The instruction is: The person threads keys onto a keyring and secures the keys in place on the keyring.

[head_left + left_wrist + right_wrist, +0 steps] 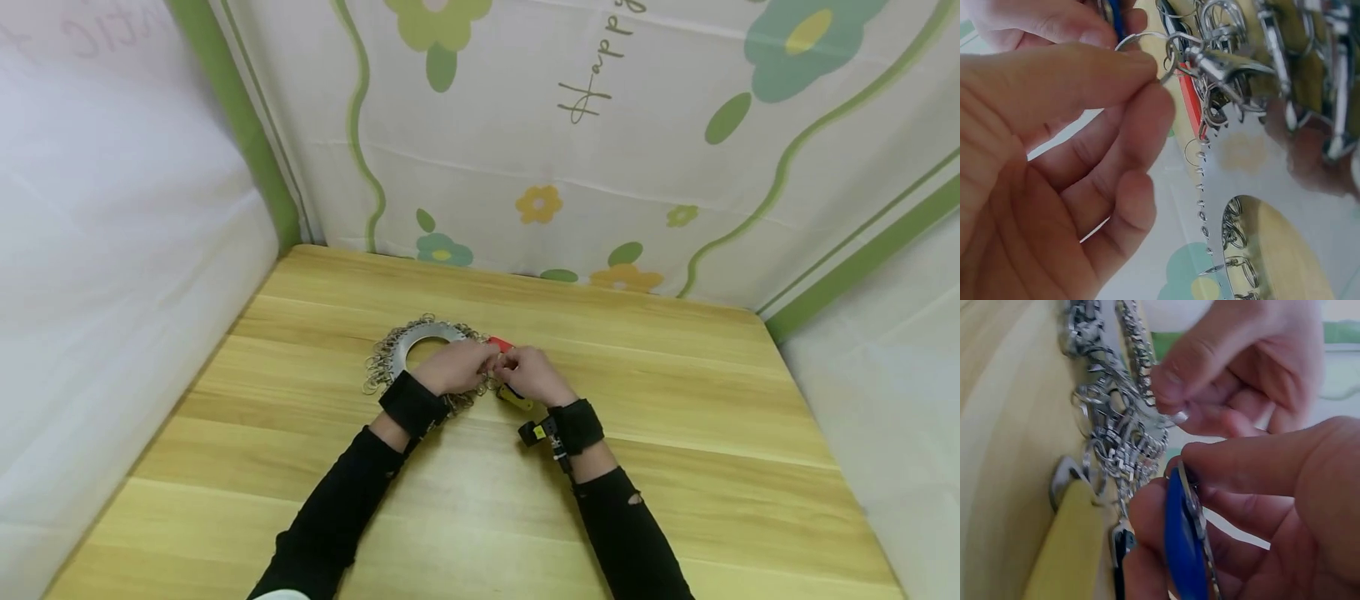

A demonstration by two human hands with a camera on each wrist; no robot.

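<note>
Pale wooden worktop (675,400) carries a flat silver metal disc (400,357). At its right edge, my left grip (459,367) pinches a thin silver ring (1143,33), and my right grip (532,373) holds a flat blue piece (1182,550). Joining these seems the present step; next calls for steady aligning.

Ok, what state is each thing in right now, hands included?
Left hand: pinching a thin silver wire ring.
Wire ring: closed or sprung open, can't tell.
Right hand: gripping a narrow blue piece.
Blue piece: gripped, partly hidden by fingers.
Flat silver ring-shaped plate: lying on the pale wooden table, edged with silver metal clasps.
Long yellow piece: lying beside the plate; attachment unclear.
Thin red strip: near the plate's edge, partly hidden.
</note>
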